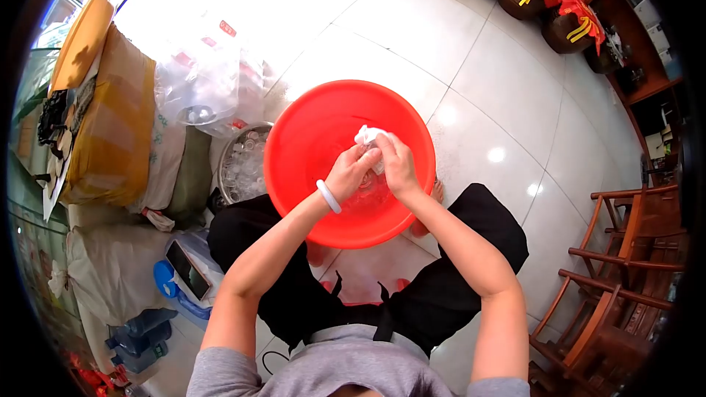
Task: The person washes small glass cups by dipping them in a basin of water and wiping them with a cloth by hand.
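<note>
Red basin (298,129) on the tiled floor (485,114), between my knees. Both my hands are over it, fingers closed and drawn together on a white cloth (368,134). Left hand (351,174) wears a pale band (329,196) at the wrist; right hand (398,167) meets it at the fingertips. Something clear glints between my fingers under the cloth; cannot tell whether it is a separate piece, nor how firmly it is held.

Clear pieces (365,198) lie low in the basin, below my hands. More fill a metal bowl (226,170) just beside the basin, on my left.

Risks, as judged: (1) If a clear piece is in my grip and wet, it could slip out past the cloth and strike those beneath; should they be glass, chipping is likely. (2) Pressing hard through bunched cloth could hide a sharp edge from my fingers. (3) A careless swing of the left elbow or knee could jolt the metal bowl, set so close. Whether the basin holds water: unclear.
</note>
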Demonstrator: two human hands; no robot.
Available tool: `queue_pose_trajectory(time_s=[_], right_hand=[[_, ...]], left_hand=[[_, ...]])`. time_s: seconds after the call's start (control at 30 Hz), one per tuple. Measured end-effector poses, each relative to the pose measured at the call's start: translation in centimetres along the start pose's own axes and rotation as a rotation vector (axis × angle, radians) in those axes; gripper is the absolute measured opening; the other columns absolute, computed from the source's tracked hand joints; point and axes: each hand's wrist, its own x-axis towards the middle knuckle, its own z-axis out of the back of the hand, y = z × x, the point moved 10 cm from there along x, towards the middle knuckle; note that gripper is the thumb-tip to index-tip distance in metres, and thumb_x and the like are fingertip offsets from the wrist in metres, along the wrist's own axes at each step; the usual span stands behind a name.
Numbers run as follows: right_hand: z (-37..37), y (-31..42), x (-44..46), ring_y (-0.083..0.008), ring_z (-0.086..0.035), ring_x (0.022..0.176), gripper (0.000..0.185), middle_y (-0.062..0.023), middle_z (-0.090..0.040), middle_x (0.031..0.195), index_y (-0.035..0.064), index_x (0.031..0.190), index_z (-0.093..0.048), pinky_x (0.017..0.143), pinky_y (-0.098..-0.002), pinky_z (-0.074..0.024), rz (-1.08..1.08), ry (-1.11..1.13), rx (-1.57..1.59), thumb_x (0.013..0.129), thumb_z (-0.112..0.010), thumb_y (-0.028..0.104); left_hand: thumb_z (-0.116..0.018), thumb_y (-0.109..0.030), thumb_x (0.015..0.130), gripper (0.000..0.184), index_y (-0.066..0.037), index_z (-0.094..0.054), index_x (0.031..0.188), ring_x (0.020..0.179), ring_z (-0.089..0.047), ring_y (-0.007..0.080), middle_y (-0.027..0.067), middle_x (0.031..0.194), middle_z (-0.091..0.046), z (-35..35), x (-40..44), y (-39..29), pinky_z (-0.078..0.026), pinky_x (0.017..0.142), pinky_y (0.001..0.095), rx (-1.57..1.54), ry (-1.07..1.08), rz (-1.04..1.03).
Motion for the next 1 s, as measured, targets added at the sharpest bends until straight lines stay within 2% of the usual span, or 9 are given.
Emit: queue_pose_trajectory(time_s=[0.07, 0.13, 0.27, 0.37, 0.6, 0.8, 0.87, 0.9, 1.0], right_hand=[[0.1, -1.7, 0.0, -0.0202, -0.058, 0.072, 0.033, -0.0121, -0.060, 0.079, 0.0006, 0.098, -0.054, 0.066, -0.0324, -0.0444, -0.031, 0.014, -0.024, 0.090, -0.045, 0.031], [0.1, -2.8, 0.3, -0.0183, -0.058, 0.075, 0.035, -0.0108, -0.060, 0.082, 0.0012, 0.100, -0.054, 0.067, -0.0312, -0.0445, -0.061, 0.035, -0.044, 0.090, -0.045, 0.033], [-0.8, -2.4, 0.3, -0.0146, -0.059, 0.082, 0.045, -0.0047, -0.059, 0.094, 0.0055, 0.107, -0.053, 0.067, -0.0269, -0.0464, -0.166, 0.156, 0.227, 0.090, -0.043, 0.046], [-2.3, -4.2, -1.8, -0.0107, -0.057, 0.082, 0.051, -0.0051, -0.058, 0.096, 0.0061, 0.118, -0.048, 0.069, -0.0229, -0.0471, -0.566, 0.219, 0.368, 0.089, -0.044, 0.047], [-3.5, -3.3, -0.2, -0.0130, -0.059, 0.087, 0.048, -0.0054, -0.060, 0.097, 0.0051, 0.117, -0.048, 0.069, -0.0265, -0.0505, -0.389, 0.282, 0.346, 0.089, -0.047, 0.043], [-2.7, 0.2, 1.1, -0.0080, -0.055, 0.071, 0.036, -0.0019, -0.057, 0.083, 0.0040, 0.105, -0.052, 0.059, -0.0211, -0.0458, -0.160, 0.122, 0.209, 0.082, -0.062, 0.029], [-2.5, 1.6, 1.2, -0.0061, -0.052, 0.060, 0.029, -0.0013, -0.056, 0.075, 0.0045, 0.098, -0.053, 0.050, -0.0194, -0.0420, -0.183, 0.156, 0.180, 0.079, -0.065, 0.023], [-2.4, 1.3, 1.4, -0.0043, -0.048, 0.055, 0.029, -0.0012, -0.055, 0.071, 0.0051, 0.098, -0.053, 0.044, -0.0175, -0.0372, -0.230, 0.171, 0.146, 0.078, -0.064, 0.024], [-2.7, 2.7, 2.3, -0.0037, -0.048, 0.054, 0.032, -0.0006, -0.055, 0.069, 0.0056, 0.099, -0.053, 0.043, -0.0164, -0.0354, -0.336, 0.276, 0.066, 0.077, -0.062, 0.027]], left_hand=[[-0.052, -0.024, 0.087, 0.028, 0.001, -0.051, 0.100, 0.057, -0.056, 0.0132, 0.0080, 0.071, -0.059, 0.6, -0.1, -0.4, -0.044, 0.050, 0.0266, 0.165, -0.059, -0.092], [-0.052, -0.013, 0.087, 0.028, 0.003, -0.047, 0.110, 0.083, -0.059, 0.0119, 0.0063, 0.085, -0.061, 0.6, -1.0, -2.3, -0.048, 0.066, 0.0244, 0.466, -0.093, -0.159], [-0.057, -0.004, 0.082, 0.040, 0.001, -0.042, 0.119, 0.094, -0.058, 0.0166, 0.0119, 0.100, -0.058, 0.7, -1.1, -1.2, -0.049, 0.078, 0.0282, 0.161, -0.032, -0.198], [-0.059, -0.001, 0.079, 0.043, 0.000, -0.045, 0.120, 0.092, -0.058, 0.0171, 0.0117, 0.103, -0.055, 1.4, -0.9, -1.3, -0.048, 0.079, 0.0284, 0.095, -0.035, -0.238], [-0.065, -0.001, 0.073, 0.041, 0.001, -0.054, 0.112, 0.083, -0.057, 0.0155, 0.0091, 0.106, -0.048, 3.0, -2.1, -4.5, -0.049, 0.075, 0.0262, 0.348, -0.155, -0.376], [-0.066, -0.004, 0.073, 0.020, 0.000, -0.061, 0.092, 0.067, -0.057, 0.0127, 0.0063, 0.076, -0.056, 6.3, -2.2, -2.9, -0.047, 0.057, 0.0238, 0.411, -0.357, -0.280], [-0.062, -0.010, 0.078, 0.009, -0.002, -0.061, 0.082, 0.063, -0.057, 0.0135, 0.0049, 0.066, -0.057, 6.8, -1.5, 2.8, -0.046, 0.054, 0.0231, -0.219, -0.273, 0.292], [-0.055, -0.027, 0.084, 0.025, -0.003, -0.061, 0.081, 0.063, -0.058, 0.0163, 0.0077, 0.075, -0.061, 5.7, -1.5, 2.8, -0.047, 0.054, 0.0251, -0.535, -0.162, 0.328], [-0.047, -0.041, 0.086, 0.040, -0.003, -0.061, 0.085, 0.062, -0.058, 0.0191, 0.0098, 0.078, -0.062, 5.6, -2.0, 3.6, -0.046, 0.054, 0.0270, -0.928, -0.164, 0.442]])
